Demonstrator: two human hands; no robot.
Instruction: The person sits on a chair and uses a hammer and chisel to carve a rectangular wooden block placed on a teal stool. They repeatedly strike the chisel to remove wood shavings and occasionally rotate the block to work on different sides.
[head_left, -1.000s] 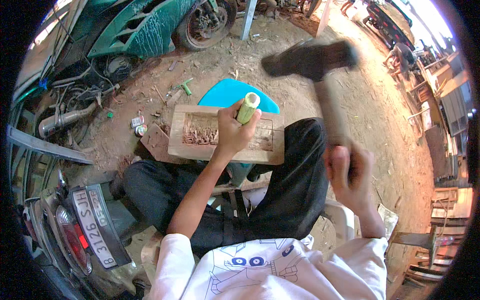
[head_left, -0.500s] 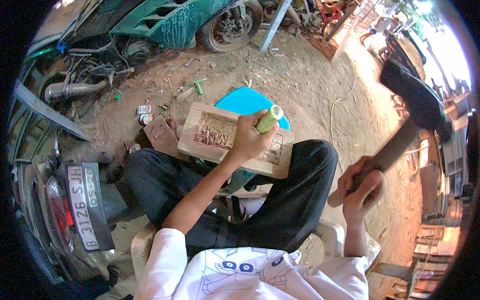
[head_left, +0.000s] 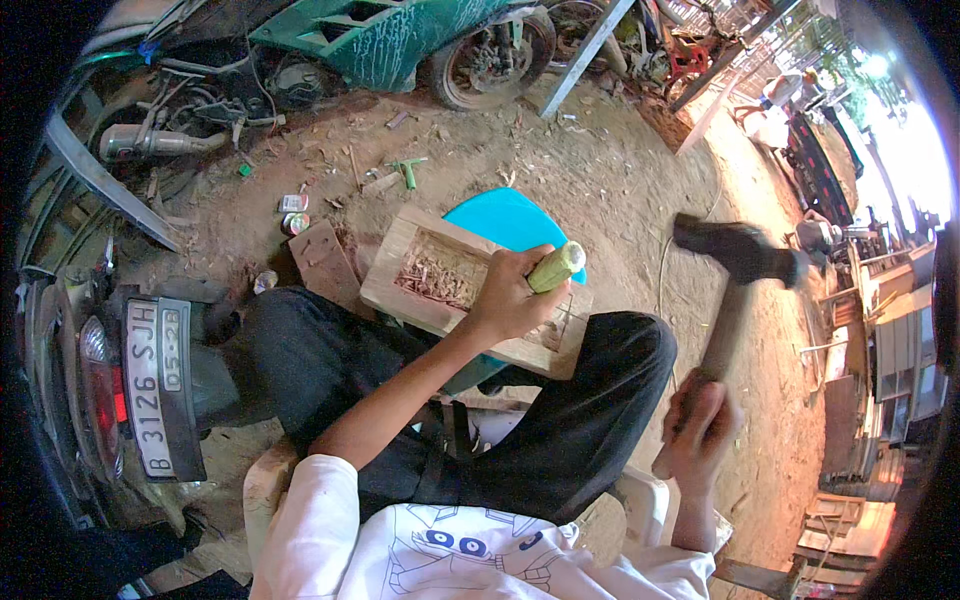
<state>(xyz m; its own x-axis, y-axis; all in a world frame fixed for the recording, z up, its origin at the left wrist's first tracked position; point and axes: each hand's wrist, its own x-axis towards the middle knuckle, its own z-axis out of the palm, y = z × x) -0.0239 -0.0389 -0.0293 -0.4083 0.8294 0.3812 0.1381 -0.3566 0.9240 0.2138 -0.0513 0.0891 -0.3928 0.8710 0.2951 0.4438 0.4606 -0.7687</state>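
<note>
My left hand (head_left: 505, 300) is closed around the green handle of a chisel (head_left: 558, 267), held over the right part of a pale wooden block (head_left: 384, 268). The handle tilts up to the right; its blade is hidden behind my fingers and the hand. A rectangular hollow is cut in the block, with curled wood shavings (head_left: 436, 284) lying in its left part. Off to the right, my right hand (head_left: 700, 428) grips the wooden handle of a hammer (head_left: 735, 250). Its dark head is raised, apart from the chisel, and slightly blurred.
Under the block is a bright blue seat or stool (head_left: 512, 217), close to my knees. A brown board (head_left: 325, 262) and small cans (head_left: 295, 222) lie on the dirt to the left. A motorcycle rear (head_left: 105, 390) stands near left, a green motorcycle (head_left: 370, 45) farther off.
The hammer has swung leftward and its head has come nearer the chisel, with my right hand lower. My left hand keeps its grip on the chisel; the whole view has shifted slightly.
</note>
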